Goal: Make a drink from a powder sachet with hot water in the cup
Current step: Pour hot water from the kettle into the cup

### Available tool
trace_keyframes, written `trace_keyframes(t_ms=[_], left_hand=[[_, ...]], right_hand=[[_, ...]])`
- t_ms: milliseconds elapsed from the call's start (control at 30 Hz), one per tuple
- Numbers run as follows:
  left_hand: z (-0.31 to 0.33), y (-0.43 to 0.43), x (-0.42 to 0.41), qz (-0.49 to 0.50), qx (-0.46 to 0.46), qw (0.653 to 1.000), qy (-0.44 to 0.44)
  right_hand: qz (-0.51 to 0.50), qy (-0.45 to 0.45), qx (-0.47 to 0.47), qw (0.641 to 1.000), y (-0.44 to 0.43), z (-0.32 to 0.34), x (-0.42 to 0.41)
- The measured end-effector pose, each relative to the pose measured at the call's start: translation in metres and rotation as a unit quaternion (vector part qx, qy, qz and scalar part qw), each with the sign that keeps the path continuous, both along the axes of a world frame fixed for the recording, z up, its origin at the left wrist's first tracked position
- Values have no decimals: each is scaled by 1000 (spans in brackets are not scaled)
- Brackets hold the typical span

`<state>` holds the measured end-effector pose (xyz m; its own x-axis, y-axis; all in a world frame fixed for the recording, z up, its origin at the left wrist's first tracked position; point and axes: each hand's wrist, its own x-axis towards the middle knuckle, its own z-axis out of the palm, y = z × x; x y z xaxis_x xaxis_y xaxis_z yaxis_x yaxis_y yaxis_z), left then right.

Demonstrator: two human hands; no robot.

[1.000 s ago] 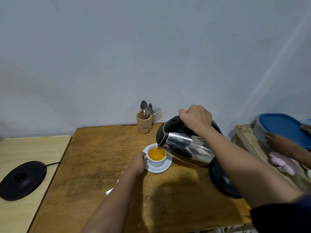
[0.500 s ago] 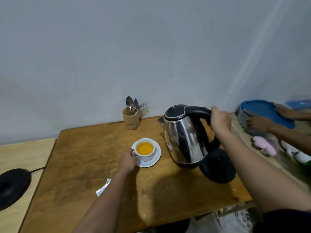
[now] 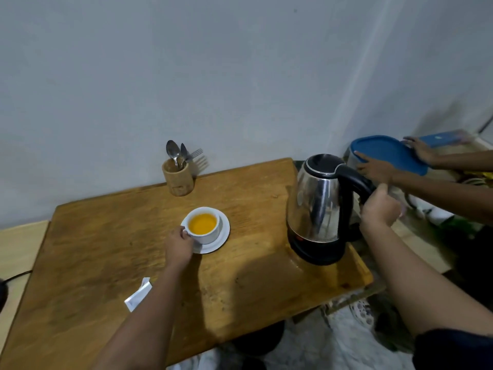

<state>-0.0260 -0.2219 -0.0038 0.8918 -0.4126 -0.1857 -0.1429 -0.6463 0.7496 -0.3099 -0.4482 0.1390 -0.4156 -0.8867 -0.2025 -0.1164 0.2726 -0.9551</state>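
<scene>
A white cup [image 3: 205,233] full of orange drink stands on a white saucer [image 3: 222,237] in the middle of the wooden table [image 3: 106,249]. My left hand [image 3: 178,245] holds the cup's handle. The steel kettle [image 3: 318,201] stands upright on its black base [image 3: 317,251] at the table's right side. My right hand [image 3: 380,209] grips the kettle's black handle. A torn white sachet [image 3: 138,295] lies on the table beside my left forearm.
A wooden holder [image 3: 178,177] with spoons and a fork stands at the back by the wall. Another person's two hands [image 3: 377,168] rest on a blue-lidded container [image 3: 386,152] at the right. A paler table [image 3: 12,252] adjoins on the left.
The kettle went from tilted over the cup to upright, moved right and came down onto its base. My left hand stayed on the cup's handle.
</scene>
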Motion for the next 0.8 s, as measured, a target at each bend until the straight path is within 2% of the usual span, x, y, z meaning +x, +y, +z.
trace_keyframes(t_ms=[100,167,200,233,267,300,333,367,400,433,500,633,800], left_hand=[[-2,-3,-2,13,-2,1000,1],[-1,-4,-4,20,-1,1000,12],[-1,-5,-4,22,-1,1000,18],[-1,-5,-4,23,-1,999,23],[-1,-5,-3,23,-3,999,24],[-1,-5,-3,22,-7,1000,21],[-2,-5,-2,20,-10,1000,15],[-2,-5,-1,19,-11,1000,10],[-2,-5,-1,18,-10,1000,8],[-2,-4,-1,18,-8,1000,9],[-1,-4,-2,19,-6,1000,9],[-1,-5,-4,18,-7,1000,-1],[-2,-4,-3,13,-6,1000,-4]], right_hand=[[-23,-70,18,997,0,-13,-15],[-26,-147,16,989,2,-24,-22],[-76,-188,32,979,-21,-22,-32],[-137,-262,49,954,-41,-34,-49],[-209,-375,121,895,-62,-42,-59],[-292,-474,204,805,-79,-51,-62],[-266,-476,202,814,-77,-43,-67],[-169,-318,130,924,-59,-28,-63],[-106,-173,65,977,-39,-25,-54],[-67,-111,21,991,-16,-23,-49],[-22,-124,-31,992,12,-22,-39],[-23,-124,-9,992,-2,-34,-58],[36,-107,-4,994,5,-35,-61]])
